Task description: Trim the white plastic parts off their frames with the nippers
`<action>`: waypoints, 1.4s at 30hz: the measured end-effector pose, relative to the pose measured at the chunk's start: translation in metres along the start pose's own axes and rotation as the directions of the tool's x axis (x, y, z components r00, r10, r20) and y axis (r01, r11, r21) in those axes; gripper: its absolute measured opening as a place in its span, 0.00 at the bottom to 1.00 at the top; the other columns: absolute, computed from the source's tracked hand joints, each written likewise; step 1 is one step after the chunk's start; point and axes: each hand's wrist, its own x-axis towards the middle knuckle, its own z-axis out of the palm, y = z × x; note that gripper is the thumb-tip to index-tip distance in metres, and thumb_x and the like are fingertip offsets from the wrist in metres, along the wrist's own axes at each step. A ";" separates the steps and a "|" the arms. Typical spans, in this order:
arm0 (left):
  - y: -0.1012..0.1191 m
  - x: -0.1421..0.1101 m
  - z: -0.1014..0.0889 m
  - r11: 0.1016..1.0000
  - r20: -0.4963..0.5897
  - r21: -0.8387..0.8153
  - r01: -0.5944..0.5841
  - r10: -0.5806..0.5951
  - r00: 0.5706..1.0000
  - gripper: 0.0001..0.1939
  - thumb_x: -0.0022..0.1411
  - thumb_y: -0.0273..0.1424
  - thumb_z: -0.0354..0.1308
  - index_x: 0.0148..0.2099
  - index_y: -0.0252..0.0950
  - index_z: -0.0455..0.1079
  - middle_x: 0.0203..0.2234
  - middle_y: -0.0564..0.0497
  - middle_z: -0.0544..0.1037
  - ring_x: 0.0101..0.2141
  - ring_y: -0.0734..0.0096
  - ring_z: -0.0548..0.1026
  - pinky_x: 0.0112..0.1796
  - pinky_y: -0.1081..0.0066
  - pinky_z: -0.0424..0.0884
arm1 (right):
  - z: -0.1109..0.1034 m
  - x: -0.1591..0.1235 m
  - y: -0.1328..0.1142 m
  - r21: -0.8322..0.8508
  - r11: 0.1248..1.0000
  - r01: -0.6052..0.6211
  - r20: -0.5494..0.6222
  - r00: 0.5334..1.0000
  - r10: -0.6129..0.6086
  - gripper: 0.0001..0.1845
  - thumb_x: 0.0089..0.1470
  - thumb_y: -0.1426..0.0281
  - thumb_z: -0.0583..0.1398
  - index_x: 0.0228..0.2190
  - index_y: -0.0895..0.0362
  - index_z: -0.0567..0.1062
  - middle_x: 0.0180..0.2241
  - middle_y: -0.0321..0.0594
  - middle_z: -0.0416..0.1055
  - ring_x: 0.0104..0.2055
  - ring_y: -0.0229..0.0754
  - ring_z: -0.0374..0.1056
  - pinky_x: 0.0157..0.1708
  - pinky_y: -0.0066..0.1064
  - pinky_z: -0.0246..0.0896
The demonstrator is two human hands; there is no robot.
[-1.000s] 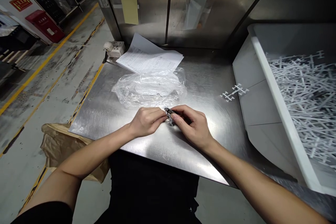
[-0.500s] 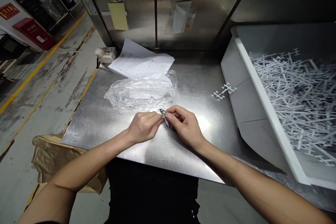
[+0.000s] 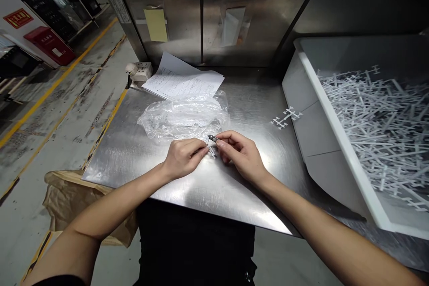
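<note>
My left hand (image 3: 183,157) is closed, with thumb and forefinger pinching a small white plastic sprue (image 3: 212,151) whose end sticks out to the right. My right hand (image 3: 244,155) is wrapped round small nippers (image 3: 212,137). Their dark metal tip points left, just above the sprue; the handles are hidden in the palm. Whether the tip touches the sprue, I cannot tell. Both hands hover over the front of the steel table (image 3: 234,205). Just beyond them lies a clear plastic bag (image 3: 182,118), with small pieces visible in it.
On the right stands a big grey bin (image 3: 335,120) heaped with white sprues (image 3: 385,129). One loose branched sprue (image 3: 287,117) lies beside it. Printed sheets (image 3: 182,78) and a power socket (image 3: 142,71) sit at the back left. Brown paper (image 3: 67,196) hangs below the left edge.
The nippers have turned in my right hand, their tip now pointing left and standing slightly apart from my left fingers. More of the sprue shows. The view has shifted slightly.
</note>
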 end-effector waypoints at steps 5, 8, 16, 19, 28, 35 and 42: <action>-0.001 -0.002 -0.003 1.000 -0.017 -0.011 -0.006 0.005 1.000 0.06 0.78 0.29 0.60 0.45 0.36 0.78 0.33 0.51 0.85 0.31 0.70 0.83 0.34 0.71 0.73 | -0.012 0.004 -0.003 -0.005 0.999 0.045 0.005 0.999 -0.045 0.16 0.64 0.56 0.70 0.44 0.55 0.82 0.31 0.37 0.76 0.27 0.40 0.70 0.30 0.35 0.67; 0.000 -0.002 -0.005 1.000 0.003 -0.020 -0.008 0.008 1.000 0.08 0.79 0.27 0.58 0.45 0.36 0.79 0.34 0.49 0.87 0.33 0.68 0.85 0.35 0.70 0.76 | -0.017 0.005 -0.003 -0.021 0.996 0.089 0.011 0.996 -0.089 0.15 0.64 0.57 0.70 0.45 0.55 0.82 0.33 0.38 0.78 0.29 0.40 0.71 0.31 0.35 0.68; 0.003 0.000 -0.010 0.997 -0.033 -0.035 0.074 -0.075 0.997 0.12 0.80 0.27 0.58 0.40 0.37 0.77 0.31 0.51 0.85 0.31 0.71 0.83 0.34 0.72 0.74 | -0.023 0.010 0.008 -0.154 0.977 0.148 0.019 0.989 -0.147 0.13 0.67 0.59 0.68 0.46 0.54 0.82 0.34 0.38 0.77 0.32 0.42 0.72 0.33 0.36 0.66; 0.003 0.001 -0.011 0.993 -0.055 -0.056 0.105 -0.108 0.993 0.11 0.80 0.26 0.58 0.40 0.37 0.77 0.31 0.52 0.84 0.31 0.72 0.83 0.34 0.73 0.75 | -0.023 0.009 0.009 -0.179 0.974 0.139 0.055 0.990 -0.131 0.13 0.68 0.59 0.67 0.47 0.54 0.82 0.32 0.37 0.76 0.31 0.42 0.72 0.32 0.36 0.65; 0.001 -0.001 -0.010 0.990 -0.019 -0.060 0.126 -0.128 0.992 0.13 0.81 0.29 0.56 0.41 0.37 0.76 0.31 0.52 0.84 0.32 0.71 0.83 0.35 0.71 0.75 | -0.020 0.005 0.005 -0.302 0.942 0.147 0.087 0.988 -0.127 0.12 0.68 0.59 0.67 0.47 0.53 0.83 0.33 0.39 0.79 0.33 0.44 0.71 0.33 0.36 0.64; 0.001 -0.001 -0.011 0.990 0.027 -0.043 0.133 -0.132 0.991 0.15 0.82 0.30 0.53 0.40 0.37 0.75 0.30 0.51 0.83 0.31 0.70 0.81 0.35 0.70 0.74 | -0.020 0.006 0.004 -0.315 0.938 0.147 0.093 0.988 -0.124 0.12 0.67 0.59 0.66 0.46 0.53 0.83 0.32 0.39 0.79 0.33 0.45 0.72 0.33 0.36 0.63; 0.000 -0.001 -0.011 0.990 0.023 -0.062 0.129 -0.128 0.992 0.14 0.82 0.29 0.53 0.41 0.37 0.76 0.32 0.50 0.84 0.32 0.69 0.82 0.36 0.70 0.75 | -0.021 0.007 0.004 -0.306 0.940 0.149 0.108 0.987 -0.121 0.13 0.68 0.59 0.66 0.47 0.54 0.83 0.33 0.38 0.80 0.32 0.43 0.71 0.34 0.36 0.63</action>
